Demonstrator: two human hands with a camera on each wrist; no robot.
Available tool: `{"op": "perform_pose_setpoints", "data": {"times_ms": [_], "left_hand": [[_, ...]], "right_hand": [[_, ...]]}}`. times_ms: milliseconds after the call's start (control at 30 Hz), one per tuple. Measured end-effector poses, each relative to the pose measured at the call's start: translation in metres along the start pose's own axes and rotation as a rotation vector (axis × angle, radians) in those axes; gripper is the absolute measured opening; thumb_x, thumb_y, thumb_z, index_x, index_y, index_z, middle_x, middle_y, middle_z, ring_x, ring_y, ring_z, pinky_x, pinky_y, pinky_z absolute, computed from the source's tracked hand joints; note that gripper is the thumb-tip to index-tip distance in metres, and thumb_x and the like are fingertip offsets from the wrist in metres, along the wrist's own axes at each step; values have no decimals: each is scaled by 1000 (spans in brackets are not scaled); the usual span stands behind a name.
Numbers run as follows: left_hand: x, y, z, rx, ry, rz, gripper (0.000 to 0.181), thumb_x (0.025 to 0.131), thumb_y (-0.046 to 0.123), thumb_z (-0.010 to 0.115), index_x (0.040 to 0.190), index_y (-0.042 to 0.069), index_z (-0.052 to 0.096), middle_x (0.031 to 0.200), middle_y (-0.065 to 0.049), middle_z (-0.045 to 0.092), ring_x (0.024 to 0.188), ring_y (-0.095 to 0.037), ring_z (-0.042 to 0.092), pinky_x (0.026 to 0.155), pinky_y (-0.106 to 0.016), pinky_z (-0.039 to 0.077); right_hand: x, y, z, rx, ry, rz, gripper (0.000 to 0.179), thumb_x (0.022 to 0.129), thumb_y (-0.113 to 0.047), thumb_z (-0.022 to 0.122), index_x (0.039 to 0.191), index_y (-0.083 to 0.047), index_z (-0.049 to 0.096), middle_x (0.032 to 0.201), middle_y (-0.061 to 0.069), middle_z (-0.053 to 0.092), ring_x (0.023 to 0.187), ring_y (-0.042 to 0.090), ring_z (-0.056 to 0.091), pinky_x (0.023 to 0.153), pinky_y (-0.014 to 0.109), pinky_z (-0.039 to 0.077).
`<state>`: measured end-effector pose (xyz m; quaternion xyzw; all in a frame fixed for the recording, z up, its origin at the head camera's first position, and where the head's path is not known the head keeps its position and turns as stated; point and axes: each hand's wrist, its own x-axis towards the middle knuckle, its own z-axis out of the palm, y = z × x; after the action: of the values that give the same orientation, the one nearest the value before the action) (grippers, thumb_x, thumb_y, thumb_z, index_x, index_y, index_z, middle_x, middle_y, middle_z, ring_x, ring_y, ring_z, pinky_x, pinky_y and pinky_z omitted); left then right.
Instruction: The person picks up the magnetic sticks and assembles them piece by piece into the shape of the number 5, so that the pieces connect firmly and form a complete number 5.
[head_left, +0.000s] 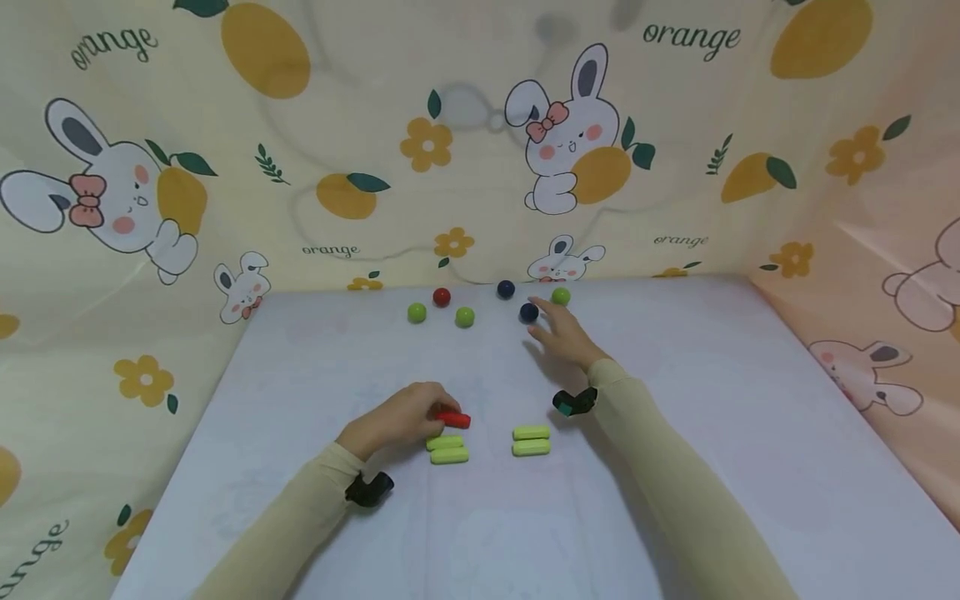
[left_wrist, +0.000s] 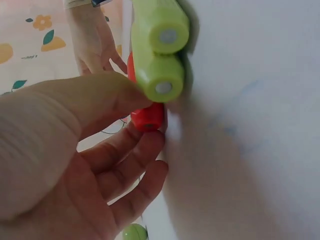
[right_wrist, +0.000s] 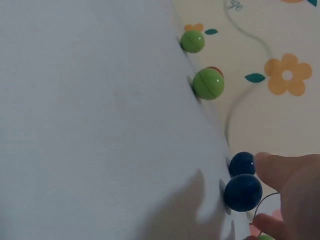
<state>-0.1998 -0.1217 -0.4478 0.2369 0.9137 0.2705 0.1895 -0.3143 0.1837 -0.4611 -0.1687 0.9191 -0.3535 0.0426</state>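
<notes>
Grip of left hand [head_left: 407,414] pinches red stick [head_left: 457,420], long axis sideways; right hand [head_left: 567,336] wide around dark ball [head_left: 528,313].

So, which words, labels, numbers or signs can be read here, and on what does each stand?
"orange": four times on the patterned backdrop, head view.
"ange": backdrop, head view's lower left, cut off.
"ge": backdrop, right wrist view's top, cut off.
No other text is readable.

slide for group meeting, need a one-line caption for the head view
Left hand pinches a red stick beside light-green sticks; right hand extends to a dark ball.
</notes>
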Motion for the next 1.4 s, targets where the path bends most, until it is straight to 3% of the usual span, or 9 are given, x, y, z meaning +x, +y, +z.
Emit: {"op": "perform_pose_setpoints", "data": {"times_ms": [167, 367, 467, 567, 667, 833, 1000, 1300, 1400], "left_hand": [[11, -7, -3, -42, -11, -9, 28, 95, 7, 66, 123, 10, 69, 118, -3, 67, 104, -17, 58, 97, -40, 52], [27, -12, -10, -83, -15, -26, 22, 101, 14, 61, 123, 14, 65, 115, -4, 67, 102, -18, 59, 95, -39, 53], [34, -14, -14, -84, -21, -38, 22, 102, 15, 59, 124, 15, 63, 116, -6, 67, 98, -18, 60, 92, -37, 54], [40, -15, -16, -81, -25, -51, 24, 103, 16, 58, 126, 17, 61, 115, -7, 67, 95, -18, 60, 88, -35, 54], [46, -14, -18, -82, -31, -60, 24, 103, 16, 58, 127, 17, 60, 113, -7, 67, 93, -18, 59, 86, -33, 54], [53, -12, -21, -91, -33, -90, 25, 102, 18, 60, 127, 17, 60, 109, -6, 66, 89, -18, 59, 80, -29, 53], [59, -9, -22, -110, -42, -94, 26, 102, 18, 60, 128, 18, 60, 109, -8, 65, 82, -18, 61, 71, -26, 54], [71, -1, -24, -53, -78, -71, 25, 102, 19, 59, 127, 17, 60, 117, -9, 64, 89, -19, 59, 77, -27, 52], [73, 1, -24, -56, -94, -75, 25, 102, 18, 59, 127, 16, 59, 118, -11, 63, 84, -19, 60, 72, -27, 51]], "right_hand": [[9, -2, 2, -68, -35, -9, 59, 103, -14, 54, 156, -4, 33, 161, 23, 35, 151, 42, 30, 125, 55, 21], [5, -1, 11, -11, 4, 66, 52, 101, -12, 57, 152, -9, 44, 156, 20, 45, 147, 39, 40, 122, 54, 28], [0, 0, 16, 16, 9, 94, 46, 101, -12, 58, 146, -10, 50, 143, 22, 56, 132, 37, 53, 115, 53, 39], [-4, 1, 19, 34, -3, 114, 41, 101, -13, 59, 142, -12, 53, 132, 20, 60, 117, 32, 58, 106, 50, 46], [-9, 1, 20, 62, -17, 121, 39, 101, -14, 60, 139, -12, 53, 131, 20, 60, 115, 33, 60, 103, 49, 49], [-16, 0, 18, 144, -36, 110, 37, 99, -17, 65, 132, -8, 53, 132, 23, 61, 118, 38, 63, 104, 51, 50], [-20, -6, 17, 215, -87, 112, 36, 94, -21, 73, 123, -8, 57, 128, 20, 65, 113, 32, 65, 102, 49, 50], [-23, -14, 21, 270, -185, 55, 34, 89, -21, 77, 115, -11, 58, 119, 14, 69, 103, 26, 63, 97, 41, 50], [-24, -18, 25, 260, -207, 24, 33, 89, -21, 78, 113, -11, 58, 120, 14, 69, 100, 24, 61, 94, 38, 50]]}}
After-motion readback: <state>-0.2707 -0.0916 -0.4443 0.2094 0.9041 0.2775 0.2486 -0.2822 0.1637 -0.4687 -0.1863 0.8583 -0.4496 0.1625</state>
